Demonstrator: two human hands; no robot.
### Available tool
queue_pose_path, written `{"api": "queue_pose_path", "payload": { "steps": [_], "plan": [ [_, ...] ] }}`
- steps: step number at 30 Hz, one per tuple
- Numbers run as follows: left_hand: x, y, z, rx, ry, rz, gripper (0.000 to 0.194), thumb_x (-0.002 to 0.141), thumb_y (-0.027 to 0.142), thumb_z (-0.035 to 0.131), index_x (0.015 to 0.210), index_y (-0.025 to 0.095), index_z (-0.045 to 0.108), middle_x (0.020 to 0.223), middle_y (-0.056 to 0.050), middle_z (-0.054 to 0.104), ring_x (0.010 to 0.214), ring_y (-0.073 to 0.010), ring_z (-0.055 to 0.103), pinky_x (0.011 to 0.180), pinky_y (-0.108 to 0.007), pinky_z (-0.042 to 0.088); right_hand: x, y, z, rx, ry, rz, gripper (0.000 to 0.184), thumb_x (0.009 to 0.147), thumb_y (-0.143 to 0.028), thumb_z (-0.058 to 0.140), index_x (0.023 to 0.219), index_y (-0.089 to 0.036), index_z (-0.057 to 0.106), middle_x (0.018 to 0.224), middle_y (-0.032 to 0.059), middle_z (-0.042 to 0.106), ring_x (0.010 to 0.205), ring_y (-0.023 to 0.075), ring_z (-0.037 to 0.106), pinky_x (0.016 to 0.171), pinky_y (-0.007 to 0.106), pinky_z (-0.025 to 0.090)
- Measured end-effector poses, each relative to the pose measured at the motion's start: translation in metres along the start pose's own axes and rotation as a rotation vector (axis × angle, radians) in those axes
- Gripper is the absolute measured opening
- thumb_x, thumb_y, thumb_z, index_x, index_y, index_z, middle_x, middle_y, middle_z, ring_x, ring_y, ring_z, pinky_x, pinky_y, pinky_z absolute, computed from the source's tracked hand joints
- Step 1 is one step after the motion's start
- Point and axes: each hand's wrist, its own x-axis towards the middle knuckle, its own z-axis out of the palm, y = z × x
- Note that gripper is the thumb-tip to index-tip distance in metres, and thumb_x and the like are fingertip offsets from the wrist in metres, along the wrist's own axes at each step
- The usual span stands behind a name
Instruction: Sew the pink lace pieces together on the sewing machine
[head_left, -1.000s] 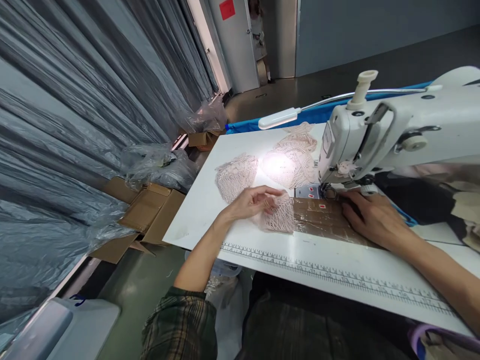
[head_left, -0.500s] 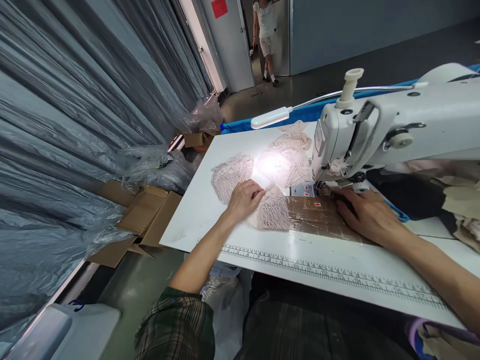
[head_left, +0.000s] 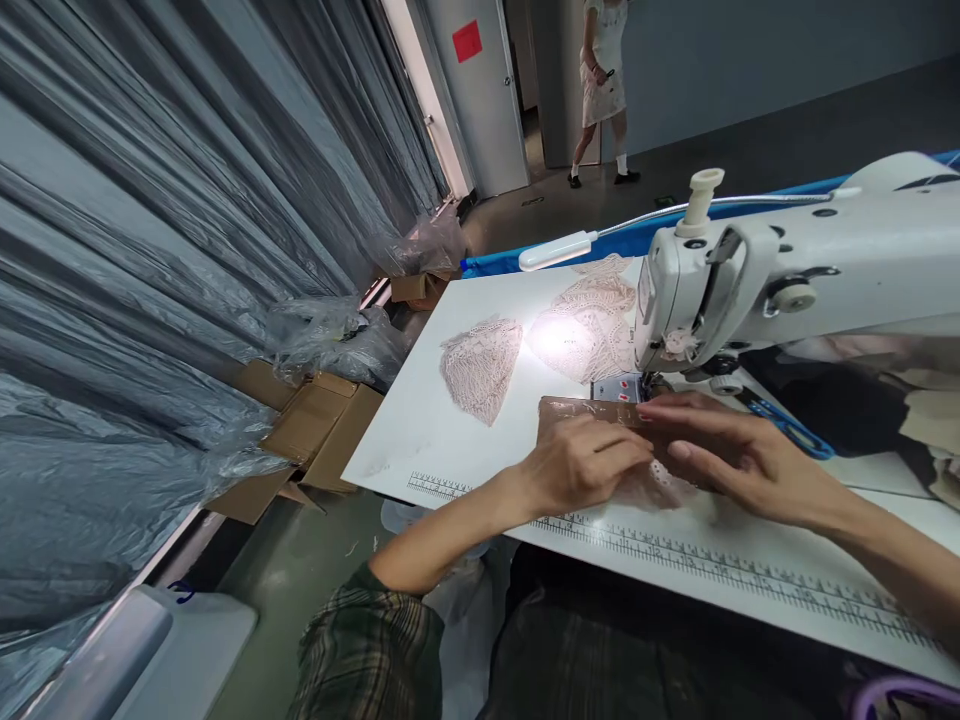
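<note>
Our left hand (head_left: 585, 465) is narrowly curled, its grip unclear; our right hand (head_left: 765, 472) is wider; blurred pale lace (head_left: 666, 487), near the sewing machine (head_left: 795, 270), could (we judge) skew from uneven pulling.

Grey curtain (head_left: 187, 180) left; open door (head_left: 480, 100), grey wall (head_left: 705, 60).

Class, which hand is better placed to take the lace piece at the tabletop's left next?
Probably the left hand: it is nearer that lace piece, while the right hand lies farther off, near the sewing machine.
</note>
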Motion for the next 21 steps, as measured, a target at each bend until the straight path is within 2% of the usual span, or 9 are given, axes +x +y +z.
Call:
{"api": "queue_pose_path", "payload": {
  "steps": [2, 4, 7, 9, 12, 14, 17, 21],
  "plan": [
    [0.005, 0.010, -0.008, 0.000, 0.059, -0.057, 0.017, 0.093, 0.011, 0.051, 0.093, 0.017, 0.067, 0.100, -0.004, 0.074, 0.093, -0.0125, 0.070, 0.080, -0.027, 0.055, 0.001, -0.009, 0.000, 0.119, -0.053, -0.051, 0.043, 0.089, -0.042, 0.062, 0.130, -0.029, 0.061, 0.129, 0.0080, 0.063, 0.120, 0.0281, 0.059, 0.098, 0.039, 0.052],
    [0.008, 0.013, -0.015, 0.010, 0.104, -0.104, 0.014, 0.093, 0.012, 0.053, 0.090, 0.018, 0.066, 0.097, -0.003, 0.075, 0.092, -0.0128, 0.070, 0.082, -0.029, 0.054, 0.002, -0.016, 0.002, 0.179, -0.037, -0.052, 0.039, 0.089, -0.041, 0.063, 0.125, -0.026, 0.064, 0.125, 0.0098, 0.064, 0.113, 0.0265, 0.062, 0.094, 0.038, 0.054],
    [0.010, 0.016, -0.022, 0.015, 0.164, -0.147, 0.009, 0.093, 0.013, 0.055, 0.088, 0.018, 0.062, 0.091, -0.002, 0.074, 0.087, -0.0142, 0.070, 0.081, -0.032, 0.052, 0.001, -0.023, 0.006, 0.201, 0.013, -0.046, 0.021, 0.091, -0.037, 0.061, 0.104, -0.023, 0.070, 0.107, 0.0093, 0.069, 0.099, 0.0223, 0.065, 0.087, 0.034, 0.054],
    [0.009, 0.020, -0.025, 0.005, 0.185, -0.175, 0.008, 0.094, 0.016, 0.055, 0.087, 0.017, 0.059, 0.084, -0.002, 0.072, 0.081, -0.0151, 0.069, 0.082, -0.034, 0.050, -0.001, -0.029, 0.006, 0.215, -0.017, -0.073, 0.015, 0.090, -0.034, 0.062, 0.088, -0.021, 0.069, 0.102, 0.0083, 0.067, 0.096, 0.0201, 0.064, 0.088, 0.033, 0.051],
    [0.008, 0.033, -0.034, -0.146, 0.133, -0.260, 0.011, 0.096, 0.021, 0.053, 0.087, 0.017, 0.057, 0.077, -0.002, 0.067, 0.072, -0.0138, 0.063, 0.075, -0.031, 0.050, -0.008, -0.039, 0.002, 0.248, -0.083, -0.120, 0.013, 0.087, -0.025, 0.065, 0.076, -0.018, 0.065, 0.111, 0.0084, 0.061, 0.103, 0.0187, 0.059, 0.094, 0.032, 0.045],
    [0.006, 0.040, -0.043, -0.375, 0.044, -0.393, 0.012, 0.097, 0.026, 0.053, 0.091, 0.017, 0.059, 0.078, -0.002, 0.064, 0.065, -0.0107, 0.058, 0.061, -0.024, 0.047, -0.014, -0.044, -0.002, 0.327, -0.129, -0.128, 0.015, 0.084, -0.022, 0.067, 0.071, -0.016, 0.063, 0.114, 0.0081, 0.059, 0.102, 0.0174, 0.058, 0.094, 0.031, 0.043],
    [0.003, 0.040, -0.057, -0.627, 0.012, -0.605, 0.018, 0.095, 0.035, 0.057, 0.094, 0.017, 0.061, 0.074, 0.000, 0.059, 0.057, -0.0081, 0.051, 0.049, -0.019, 0.039, -0.019, -0.041, -0.005, 0.540, -0.259, -0.031, 0.024, 0.084, -0.027, 0.069, 0.067, -0.015, 0.057, 0.099, 0.0054, 0.061, 0.086, 0.0127, 0.058, 0.079, 0.027, 0.045],
    [-0.006, 0.011, -0.056, -0.647, 0.017, -0.734, 0.022, 0.089, 0.039, 0.066, 0.096, 0.018, 0.063, 0.084, -0.002, 0.064, 0.051, -0.0055, 0.047, 0.042, -0.018, 0.033, -0.011, -0.018, -0.004, 0.651, -0.364, 0.272, 0.027, 0.084, -0.038, 0.069, 0.077, -0.017, 0.054, 0.068, -0.0038, 0.053, 0.058, 0.0078, 0.048, 0.052, 0.021, 0.038]
  ]
}}
